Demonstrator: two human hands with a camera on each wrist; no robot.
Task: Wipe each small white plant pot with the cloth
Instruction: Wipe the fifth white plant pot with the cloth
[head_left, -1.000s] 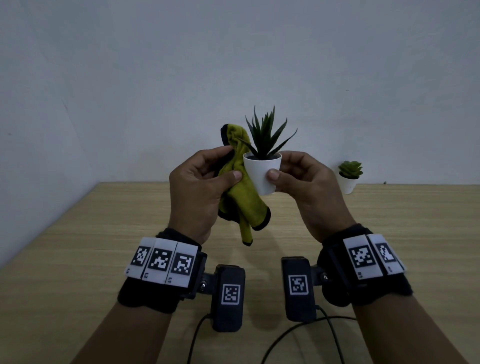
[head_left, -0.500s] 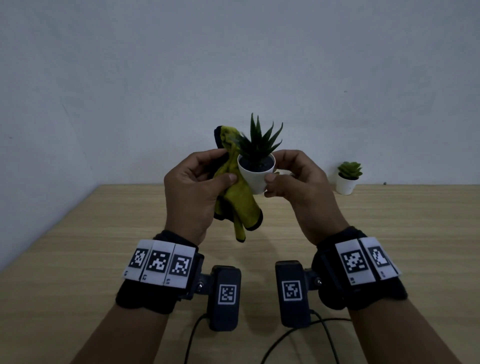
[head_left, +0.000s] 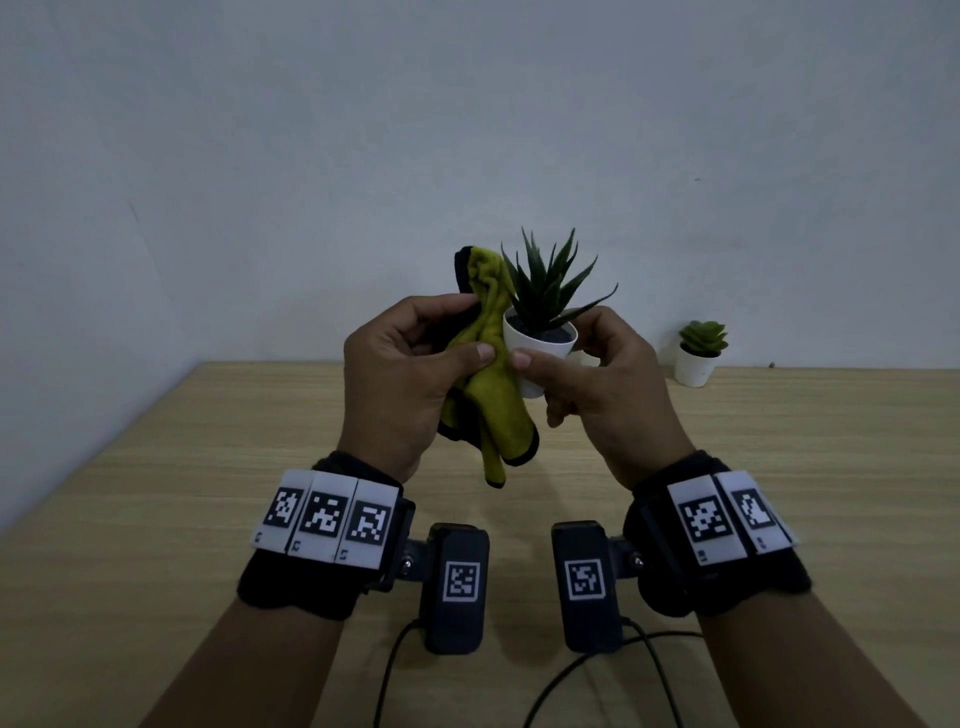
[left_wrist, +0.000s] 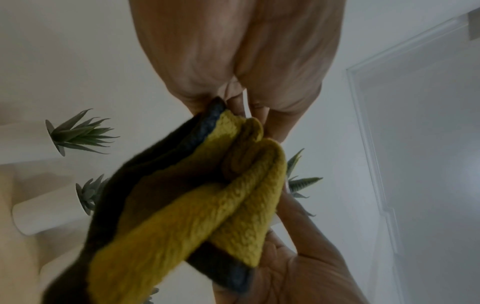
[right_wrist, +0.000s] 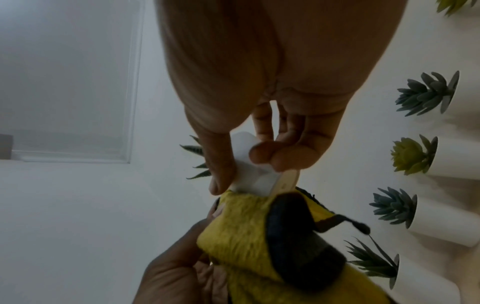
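The head camera looked forward and down from above the forearms, taking in the tabletop (head_left: 156, 493), the far wall and both hands raised at centre. The left wrist camera sat very near the left hand (left_wrist: 233, 51), facing along it toward the cloth (left_wrist: 207, 205), with potted plants at the scene's far edge. The right wrist camera sat equally near the right hand (right_wrist: 259, 72), facing along its fingers. All three views shared the cloth and the held pot (head_left: 535, 358) region.
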